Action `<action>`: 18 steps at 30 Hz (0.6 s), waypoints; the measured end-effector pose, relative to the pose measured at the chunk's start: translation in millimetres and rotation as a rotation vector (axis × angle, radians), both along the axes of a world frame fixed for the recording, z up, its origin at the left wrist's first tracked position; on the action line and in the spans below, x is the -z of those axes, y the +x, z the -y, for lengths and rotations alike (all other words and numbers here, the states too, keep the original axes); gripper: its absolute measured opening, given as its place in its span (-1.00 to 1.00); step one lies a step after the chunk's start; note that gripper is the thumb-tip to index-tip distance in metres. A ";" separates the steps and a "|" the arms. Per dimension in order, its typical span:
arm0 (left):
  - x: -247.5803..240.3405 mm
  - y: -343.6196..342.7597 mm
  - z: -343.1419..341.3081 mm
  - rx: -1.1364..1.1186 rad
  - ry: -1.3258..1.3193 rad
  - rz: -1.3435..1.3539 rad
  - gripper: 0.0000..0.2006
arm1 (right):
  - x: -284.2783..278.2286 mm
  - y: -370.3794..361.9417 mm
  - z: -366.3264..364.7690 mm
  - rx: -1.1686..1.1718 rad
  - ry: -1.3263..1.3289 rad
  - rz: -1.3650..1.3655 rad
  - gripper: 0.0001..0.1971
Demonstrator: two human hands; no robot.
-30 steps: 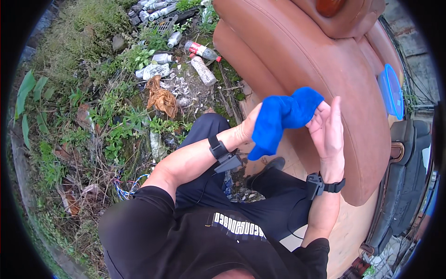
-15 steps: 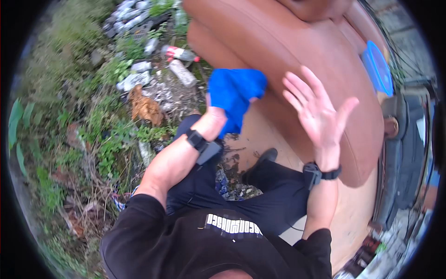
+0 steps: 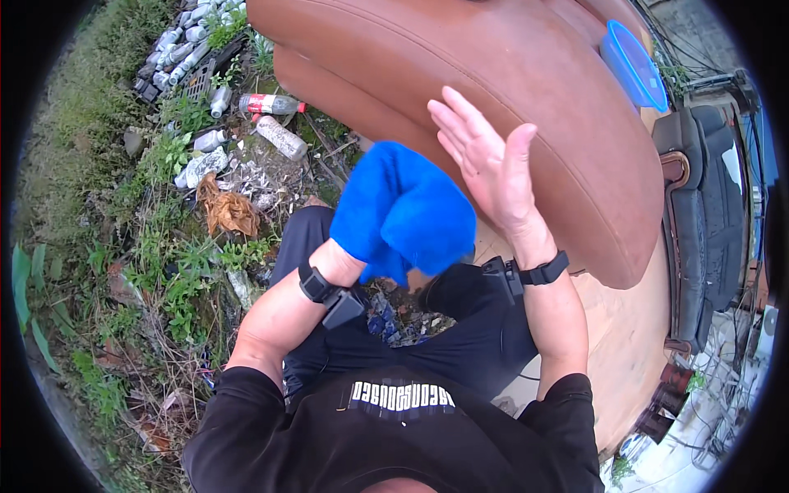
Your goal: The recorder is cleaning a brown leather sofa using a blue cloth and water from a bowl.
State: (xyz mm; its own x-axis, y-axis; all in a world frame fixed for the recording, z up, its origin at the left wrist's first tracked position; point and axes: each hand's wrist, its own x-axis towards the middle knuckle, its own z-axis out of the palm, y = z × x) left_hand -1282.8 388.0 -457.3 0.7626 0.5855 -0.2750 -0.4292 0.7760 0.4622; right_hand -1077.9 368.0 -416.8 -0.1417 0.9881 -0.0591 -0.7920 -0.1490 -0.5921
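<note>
Plastic bottles (image 3: 271, 105) litter the weedy ground; a blue lid (image 3: 634, 66) (possibly a bowl) rests on the brown sofa (image 3: 526, 74).

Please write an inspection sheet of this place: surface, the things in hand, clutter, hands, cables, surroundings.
Surface: brown leather sofa, smooth, nothing seen on the part near the hands.
Things in hand: blue cloth, bunched over the left hand and covering it.
Clutter: plastic bottles and a crumpled brown wrapper on the ground; a blue lid on the sofa's far edge.
Hands: left hidden inside the cloth; right hand open, fingers spread, beside the cloth, above the sofa. Black bands on both wrists.
Cables: thin wires at the right rim, too small to tell more.
Surroundings: outdoors, grass and weeds on the left, a dark seat on the right.
</note>
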 end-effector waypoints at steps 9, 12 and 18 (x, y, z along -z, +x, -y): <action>39.2 21.3 -2.4 0.192 0.128 0.119 -0.32 | -18.4 1.3 1.6 0.183 0.126 0.519 0.34; 4.7 31.6 9.8 -0.009 0.185 0.057 -0.60 | -16.5 2.8 1.6 0.142 0.175 0.684 0.33; 31.7 25.1 0.0 -0.087 -0.087 0.333 -0.58 | -20.8 4.7 3.3 0.223 0.263 0.969 0.19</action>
